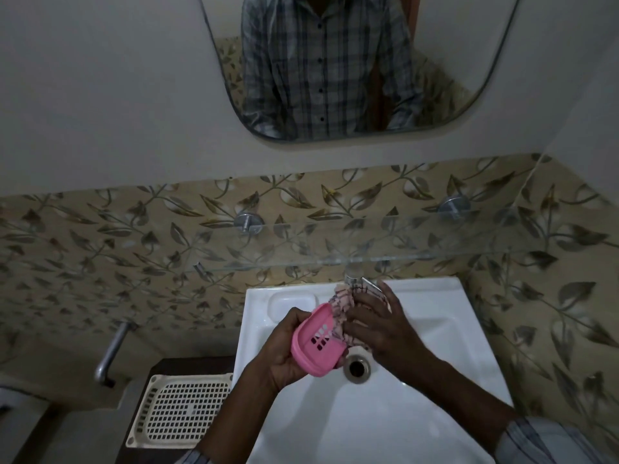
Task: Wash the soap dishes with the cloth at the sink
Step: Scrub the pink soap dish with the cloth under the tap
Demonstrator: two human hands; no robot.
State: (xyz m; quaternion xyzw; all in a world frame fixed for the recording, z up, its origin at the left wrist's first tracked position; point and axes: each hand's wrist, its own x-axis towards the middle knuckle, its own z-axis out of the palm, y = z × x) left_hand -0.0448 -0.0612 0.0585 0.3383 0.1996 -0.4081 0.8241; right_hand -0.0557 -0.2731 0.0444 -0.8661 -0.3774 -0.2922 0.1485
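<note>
We see a mirror [351,61] above a glass shelf [335,242]. A cream slotted tray [181,410] lies beside a metal pipe [112,353].

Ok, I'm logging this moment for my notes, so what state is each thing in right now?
pink soap dish: held tilted over the basin in the left hand.
checked cloth: bunched, pressed on the dish by the right hand.
sink: drain open, unplugged.
tap: no running water visible.
cream perforated tray: lying flat left of the sink.
glass shelf: nothing on it.

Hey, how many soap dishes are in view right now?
2: a pink soap dish held in the left hand over the sink, and a cream slotted one left of the sink. Others may be hidden.
</note>
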